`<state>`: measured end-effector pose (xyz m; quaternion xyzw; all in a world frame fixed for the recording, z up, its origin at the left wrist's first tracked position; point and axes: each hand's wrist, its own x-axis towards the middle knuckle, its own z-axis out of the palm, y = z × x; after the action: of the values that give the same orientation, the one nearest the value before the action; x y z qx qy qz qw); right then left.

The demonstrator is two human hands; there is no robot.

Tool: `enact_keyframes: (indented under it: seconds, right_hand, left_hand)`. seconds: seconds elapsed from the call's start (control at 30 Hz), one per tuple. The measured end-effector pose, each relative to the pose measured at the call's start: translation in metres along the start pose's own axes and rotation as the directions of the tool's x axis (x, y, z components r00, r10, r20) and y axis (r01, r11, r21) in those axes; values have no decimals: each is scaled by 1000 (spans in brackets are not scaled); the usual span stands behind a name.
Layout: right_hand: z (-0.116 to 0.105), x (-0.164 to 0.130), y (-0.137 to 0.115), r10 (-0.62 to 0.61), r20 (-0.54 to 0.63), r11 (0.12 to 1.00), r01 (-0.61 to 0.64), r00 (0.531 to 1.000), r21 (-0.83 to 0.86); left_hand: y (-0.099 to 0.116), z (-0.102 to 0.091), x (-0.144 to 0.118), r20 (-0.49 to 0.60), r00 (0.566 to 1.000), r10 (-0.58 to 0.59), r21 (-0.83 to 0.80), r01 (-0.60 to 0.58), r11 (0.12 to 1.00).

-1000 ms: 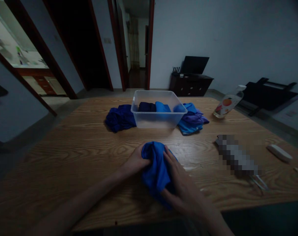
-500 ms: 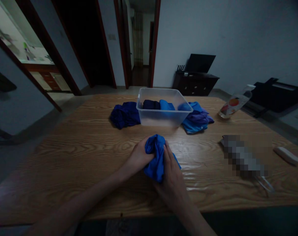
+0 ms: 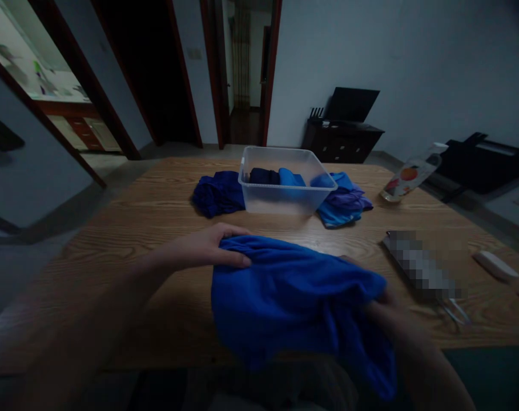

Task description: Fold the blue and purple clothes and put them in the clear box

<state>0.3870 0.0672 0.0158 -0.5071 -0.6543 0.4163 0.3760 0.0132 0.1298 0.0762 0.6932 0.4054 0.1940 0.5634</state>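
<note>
Dim room with grey walls and dark doorways at upper left; a wooden worktop (image 3: 126, 228) fills the middle of the frame. Low in the centre, a blue cloth (image 3: 285, 291) is stretched between both hands above the near edge. The left hand (image 3: 212, 248) pinches its upper left corner, thumb beneath and fingers over. The right hand (image 3: 387, 311) is mostly hidden under the bunched right end, its grip seemingly closed on the fabric. Further back stands a clear tub (image 3: 285, 191) holding folded cloths, with a dark blue heap (image 3: 216, 194) to its left and a lighter pile (image 3: 345, 202) to its right. The cloth looks to be mid-spread; a fold would next call for laying it flat.
</note>
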Motion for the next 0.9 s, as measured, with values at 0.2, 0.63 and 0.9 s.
enact_keyframes:
  seconds: [0.2, 0.63, 0.9]
  right_hand:
    - [-6, 56, 33, 2, 190, 992, 22, 982, -123]
    - [20, 49, 51, -126, 98, 887, 156, 987, -435]
    - [11, 71, 42, -168, 78, 953, 183, 983, -243]
  left_hand:
    - [-86, -2, 36, -109, 994, 8, 265, 22, 964]
    - [-99, 61, 31, -129, 961, 243, 689, -89, 719]
    - [-102, 48, 39, -106, 953, 285, 598, -168, 784]
